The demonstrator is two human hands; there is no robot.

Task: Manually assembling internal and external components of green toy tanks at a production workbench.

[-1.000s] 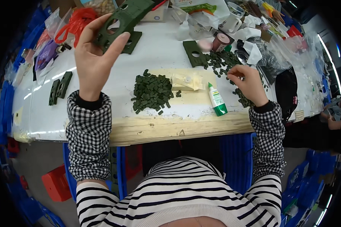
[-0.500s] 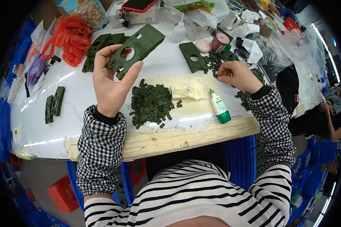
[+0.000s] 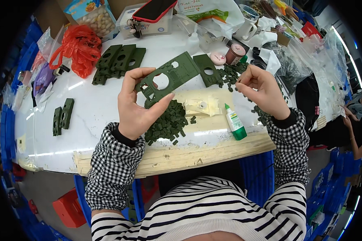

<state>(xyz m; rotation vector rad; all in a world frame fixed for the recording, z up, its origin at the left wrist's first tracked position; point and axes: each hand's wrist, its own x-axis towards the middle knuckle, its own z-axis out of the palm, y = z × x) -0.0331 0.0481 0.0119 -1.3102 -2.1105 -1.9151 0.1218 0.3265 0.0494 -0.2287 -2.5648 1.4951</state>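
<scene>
My left hand point(image 3: 137, 105) grips a dark green plastic model hull plate point(image 3: 180, 76) by its near end, thumb below and fingers above. The plate is tilted in the air and has a large round hole and smaller cutouts. My right hand point(image 3: 266, 91) is raised, thumb and forefinger pinched together; something dark and tiny shows at the tips, too small to name. Under the plate lies a heap of small dark green plastic pieces point(image 3: 169, 122), partly hidden by my left hand. A glue bottle point(image 3: 235, 123) with a green base lies between my hands.
A taped cream block point(image 3: 203, 106) sits on the board. Another green hull plate point(image 3: 207, 72) lies beside a second heap of small pieces point(image 3: 230, 74). More hull plates point(image 3: 120, 58) are stacked behind; two narrow green parts point(image 3: 63, 116) lie left. A red bag point(image 3: 78, 48) and a phone point(image 3: 155, 10) stand farther back.
My left hand has moved right and nearer with the hull plate, now over the heap. My right hand has lifted away from the far pieces, fingertips pinched.
</scene>
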